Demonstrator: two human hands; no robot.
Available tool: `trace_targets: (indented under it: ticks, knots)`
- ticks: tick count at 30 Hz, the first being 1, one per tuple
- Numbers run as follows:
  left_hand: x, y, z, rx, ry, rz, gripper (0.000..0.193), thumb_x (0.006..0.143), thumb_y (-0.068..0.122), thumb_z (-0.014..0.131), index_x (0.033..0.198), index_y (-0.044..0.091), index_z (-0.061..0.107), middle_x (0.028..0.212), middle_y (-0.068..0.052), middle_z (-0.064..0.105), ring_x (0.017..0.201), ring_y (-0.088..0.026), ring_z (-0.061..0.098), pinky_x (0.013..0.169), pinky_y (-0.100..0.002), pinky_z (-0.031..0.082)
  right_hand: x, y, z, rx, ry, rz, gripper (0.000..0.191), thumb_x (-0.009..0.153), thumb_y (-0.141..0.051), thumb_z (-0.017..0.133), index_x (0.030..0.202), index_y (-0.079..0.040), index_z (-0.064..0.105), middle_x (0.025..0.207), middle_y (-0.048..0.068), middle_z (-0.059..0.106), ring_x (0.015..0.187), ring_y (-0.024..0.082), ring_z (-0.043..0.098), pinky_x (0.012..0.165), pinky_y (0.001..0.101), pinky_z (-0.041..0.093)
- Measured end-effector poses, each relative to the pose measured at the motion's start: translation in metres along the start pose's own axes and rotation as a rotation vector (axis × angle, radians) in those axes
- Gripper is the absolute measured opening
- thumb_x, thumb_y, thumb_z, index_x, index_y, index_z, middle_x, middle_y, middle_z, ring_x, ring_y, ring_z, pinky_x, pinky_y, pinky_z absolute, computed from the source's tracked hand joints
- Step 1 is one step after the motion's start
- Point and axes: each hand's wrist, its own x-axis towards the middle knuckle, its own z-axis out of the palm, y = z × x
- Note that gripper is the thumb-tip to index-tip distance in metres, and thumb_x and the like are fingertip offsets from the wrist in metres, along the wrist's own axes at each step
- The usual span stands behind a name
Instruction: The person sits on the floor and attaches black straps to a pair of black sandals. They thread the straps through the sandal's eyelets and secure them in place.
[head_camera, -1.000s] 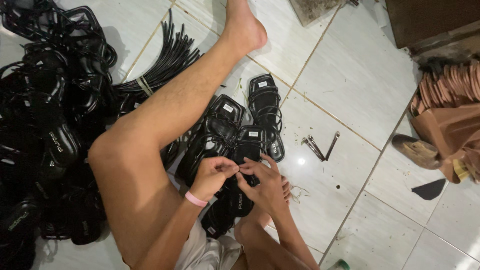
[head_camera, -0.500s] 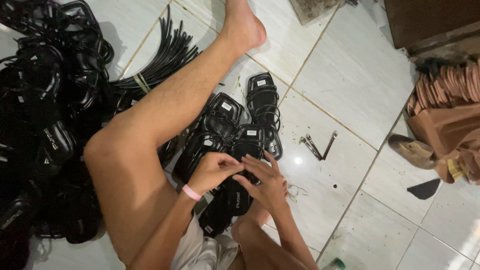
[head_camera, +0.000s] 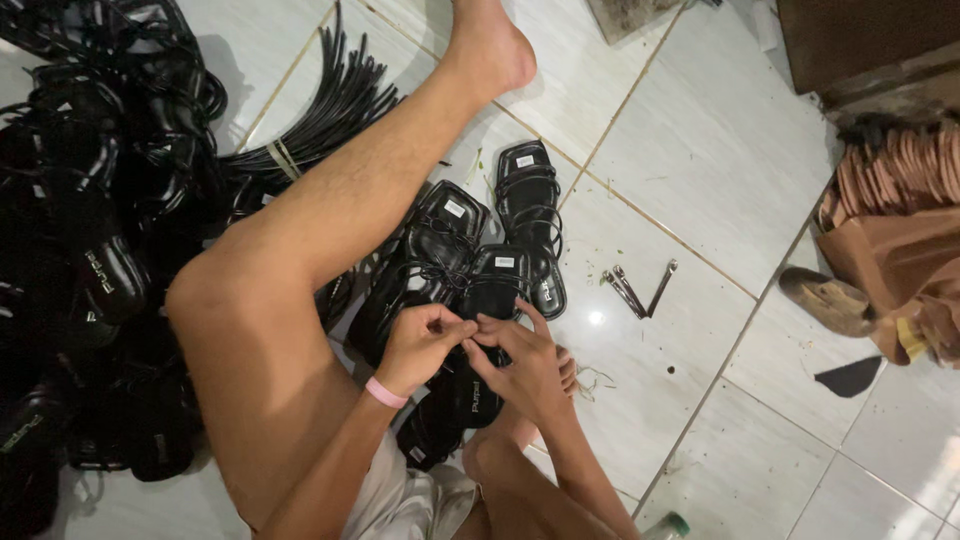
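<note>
As seen from the head camera, the person sits on the white tiled floor (head_camera: 700, 150) with one bare leg (head_camera: 330, 230) stretched out, both hands meeting over a black strappy sandal (head_camera: 470, 390) that lies on the tiles just before the body. Left hand (head_camera: 425, 345): fingers curled narrow, thumb and forefinger pinched on what looks like a thin strap end of that sandal; pink wristband (head_camera: 385, 392) on the wrist. Right hand (head_camera: 525, 365): fingertips drawn together against the left ones, gripping the same strap area; the strap itself is too thin and dark to trace. Judgement: step in hand is threading or fixing a strap into the sole, mid-way, not yet seated. Next move likely calls for a steady pull along the strap line with the sole held down, small force, fine fingertip control. Nearby: more black sandals (head_camera: 528, 225) lying touching one another just beyond the hands; large heap of black sandals (head_camera: 90, 260) at the far side of the leg; bundle of black straps (head_camera: 325, 115) by it; small metal tools (head_camera: 635, 288) on the tiles, apart from the hands; brown soles stacked (head_camera: 890, 175) well apart
</note>
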Motion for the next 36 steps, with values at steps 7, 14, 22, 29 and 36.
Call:
trace_targets:
  ticks: [7, 14, 22, 29, 36]
  knots:
    - [-0.008, 0.001, -0.002, 0.097, 0.047, -0.009, 0.017, 0.085, 0.014, 0.080, 0.078, -0.001, 0.075, 0.069, -0.003, 0.072, 0.062, -0.005, 0.058, 0.055, -0.023, 0.045, 0.002, -0.005, -0.009, 0.031, -0.059, -0.012, 0.014, 0.079, -0.014, 0.084, 0.083, -0.006, 0.073, 0.093, 0.005, 0.079, 0.094, 0.019, 0.077, 0.117, 0.0521, 0.040]
    - [-0.008, 0.019, -0.005, 0.278, -0.032, 0.019, 0.019, 0.086, 0.019, 0.081, 0.082, 0.002, 0.077, 0.069, -0.002, 0.073, 0.061, -0.004, 0.060, 0.056, -0.024, 0.047, -0.003, 0.003, -0.006, 0.066, -0.081, 0.015, 0.018, 0.081, -0.017, 0.086, 0.092, -0.006, 0.077, 0.097, 0.005, 0.079, 0.106, 0.021, 0.076, 0.116, 0.0516, 0.040]
    - [-0.003, 0.032, -0.004, 0.257, -0.095, -0.023, 0.019, 0.081, 0.021, 0.084, 0.084, 0.002, 0.081, 0.067, -0.003, 0.074, 0.059, -0.005, 0.061, 0.052, -0.023, 0.046, -0.015, 0.013, 0.004, 0.094, 0.015, 0.112, 0.037, 0.073, -0.020, 0.091, 0.104, -0.003, 0.078, 0.111, 0.010, 0.078, 0.108, 0.026, 0.074, 0.106, 0.0451, 0.051]
    - [-0.004, 0.009, 0.000, 0.021, 0.070, -0.027, 0.019, 0.079, 0.016, 0.086, 0.084, -0.002, 0.082, 0.072, -0.004, 0.074, 0.064, -0.005, 0.062, 0.059, -0.021, 0.048, -0.017, 0.012, 0.011, 0.252, 0.001, 0.289, 0.024, 0.080, -0.013, 0.087, 0.101, -0.003, 0.079, 0.106, 0.008, 0.080, 0.096, 0.019, 0.078, 0.085, 0.0299, 0.060]
    - [-0.005, -0.008, 0.002, -0.070, 0.133, -0.083, 0.017, 0.084, 0.013, 0.084, 0.077, -0.001, 0.078, 0.067, 0.001, 0.067, 0.061, -0.004, 0.053, 0.055, -0.022, 0.041, -0.013, 0.010, 0.022, 0.324, 0.024, 0.421, 0.021, 0.079, -0.014, 0.085, 0.097, -0.004, 0.077, 0.098, 0.007, 0.081, 0.084, 0.017, 0.076, 0.077, 0.0276, 0.059]
